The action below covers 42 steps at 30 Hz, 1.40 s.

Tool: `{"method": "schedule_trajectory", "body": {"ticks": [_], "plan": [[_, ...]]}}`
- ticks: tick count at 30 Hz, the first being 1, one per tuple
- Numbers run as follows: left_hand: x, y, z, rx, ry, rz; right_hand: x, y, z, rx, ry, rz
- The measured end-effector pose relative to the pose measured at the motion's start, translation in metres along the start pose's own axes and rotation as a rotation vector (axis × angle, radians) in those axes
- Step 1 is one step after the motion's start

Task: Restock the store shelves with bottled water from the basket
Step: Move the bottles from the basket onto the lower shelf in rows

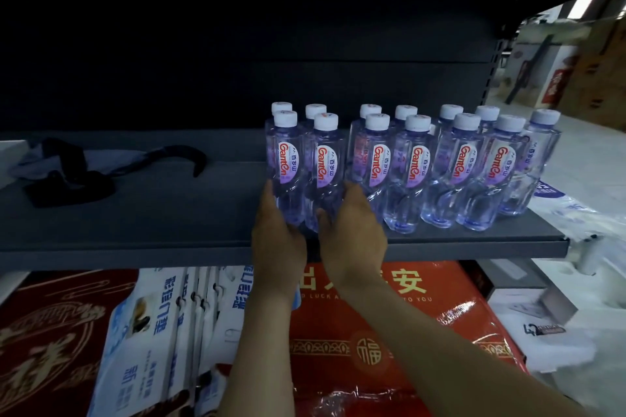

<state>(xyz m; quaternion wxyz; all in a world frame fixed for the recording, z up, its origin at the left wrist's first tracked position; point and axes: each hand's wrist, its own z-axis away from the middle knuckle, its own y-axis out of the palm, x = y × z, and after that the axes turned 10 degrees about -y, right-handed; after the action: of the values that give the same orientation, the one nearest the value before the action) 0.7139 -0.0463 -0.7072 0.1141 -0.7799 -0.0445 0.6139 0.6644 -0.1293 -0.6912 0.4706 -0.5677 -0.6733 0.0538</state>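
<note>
Both hands, left hand [277, 234] and right hand [352, 230], are clasping the two leftmost front bottles [305, 173] near the shelf [152, 237] edge, bare shelf lying leftward.

Thirteen water bottles [414, 159] with white caps stand on one dark shelf [169, 213], toward its right end. Two bare hands, left hand [277, 234] and right hand [352, 230], reach to the shelf's front edge. One red carton [389, 332] lies below the shelf.
</note>
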Motion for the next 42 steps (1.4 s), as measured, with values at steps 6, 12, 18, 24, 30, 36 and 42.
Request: {"method": "schedule_trajectory", "body": {"ticks": [6,12,18,24,30,36,42], "plan": [[-0.009,0.003,0.015,-0.089,-0.039,-0.351,-0.017,-0.015,0.019,0.163,-0.106,-0.068],[-0.024,0.018,0.081,0.001,0.072,-0.779,-0.065,-0.078,0.067,0.351,-0.122,0.28],[-0.026,0.072,0.164,0.302,0.204,-0.909,-0.123,-0.164,0.141,0.38,0.045,0.476],[-0.01,0.129,0.257,0.643,0.353,-0.959,-0.186,-0.231,0.226,0.376,0.304,0.501],[0.018,0.172,0.324,0.905,0.43,-1.135,-0.242,-0.259,0.304,0.435,0.576,0.43],[0.072,0.198,0.342,1.291,0.01,-1.218,-0.286,-0.245,0.348,0.564,0.838,0.234],[0.175,0.225,0.364,1.372,-0.399,-1.078,-0.308,-0.199,0.366,0.668,0.906,0.078]]}}
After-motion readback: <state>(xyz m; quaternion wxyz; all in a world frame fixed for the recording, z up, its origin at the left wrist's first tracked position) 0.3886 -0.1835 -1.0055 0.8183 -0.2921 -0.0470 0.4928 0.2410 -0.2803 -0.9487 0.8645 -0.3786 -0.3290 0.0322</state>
